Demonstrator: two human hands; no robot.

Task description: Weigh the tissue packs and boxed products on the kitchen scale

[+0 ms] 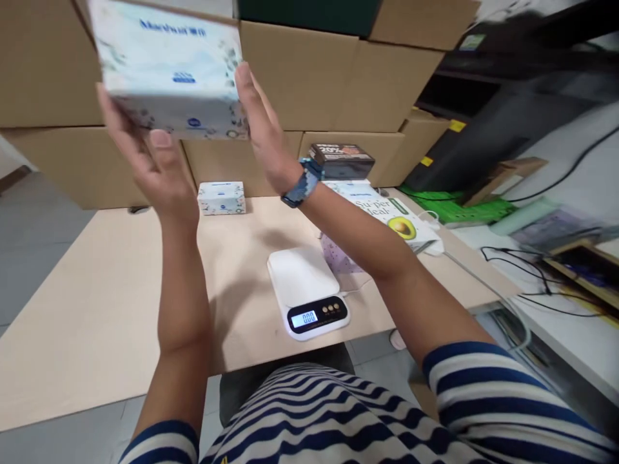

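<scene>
- Above the left side of the table [97,309], you hold the printed pack [169,61] raised in both hands, in front of the stacked cartons [300,77].
- Left hand [157,164]: partly open, cupped at the pack's lower left corner, thumb against its underside edge.
- Right hand [268,138]: partly open, braced along the pack's right side.
- Caution: the pack may drop if either hand relaxes, since it is supported mainly at its sides and lower corner.
- Caution: excess squeeze may dent the pack if its wrapping is soft.
- Caution: a forward reach could knock the pack against the cartons.
- Caution: lowering your right forearm could drag the cord [360,289] and shift the scale [309,277], which reads 0.00.
- Hidden: the pack's far side and the fingertips behind it; your right forearm covers portions of the purple item [341,254] and the avocado-print box [387,219].
- Cut off: the pack's upper edge, at the top of the view.
- Hard to read: the pack's lettering is blurred; it appears to be a brand name.
</scene>
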